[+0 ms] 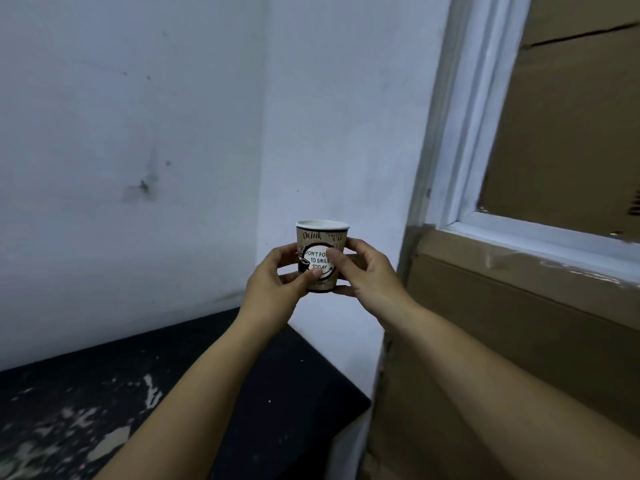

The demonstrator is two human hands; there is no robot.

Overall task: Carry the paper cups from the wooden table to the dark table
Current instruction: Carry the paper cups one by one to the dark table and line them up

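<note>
The person holds one upright paper cup (321, 255) in the air between both hands, the left hand (277, 277) and right hand (365, 268) each curling fingers and thumb around its sides. The dark table (284, 393) lies below and nearer. Lowering it level, with a light grip, should avoid crushing the wall.

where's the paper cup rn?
Head view, centre: the paper cup is upright in the air, held between the left hand and right hand, above the dark table's far right corner.
</note>
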